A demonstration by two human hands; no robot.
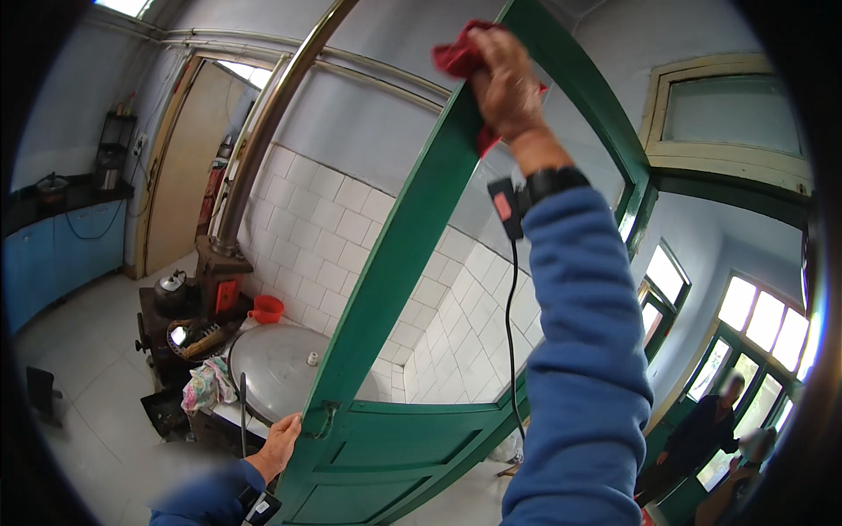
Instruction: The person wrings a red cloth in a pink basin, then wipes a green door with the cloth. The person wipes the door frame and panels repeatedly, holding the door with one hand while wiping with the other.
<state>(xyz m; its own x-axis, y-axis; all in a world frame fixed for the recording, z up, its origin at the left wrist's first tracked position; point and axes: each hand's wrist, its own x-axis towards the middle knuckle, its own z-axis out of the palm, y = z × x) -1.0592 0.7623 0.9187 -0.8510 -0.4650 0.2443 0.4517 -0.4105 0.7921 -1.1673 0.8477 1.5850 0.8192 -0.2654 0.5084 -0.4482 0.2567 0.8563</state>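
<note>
A green wooden door (408, 237) with a glass upper pane stands ajar before me. High on its frame, near the top corner, my right hand (506, 85) presses a crumpled red cloth (457, 52) against the wood. Part of the cloth shows below the palm, on the pane side. Lower down, my left hand (279, 444) grips the door's free edge, close to a metal pull handle (325, 419). A black device (505, 207) with a cable is strapped at my right wrist.
Behind the door are a large metal wok lid (276, 368), a red plastic dipper (266, 309), a floral cloth (209, 384) and a stove with a kettle (171, 289). A metal stovepipe (263, 131) rises beside them. Two people (707, 427) are at the far right.
</note>
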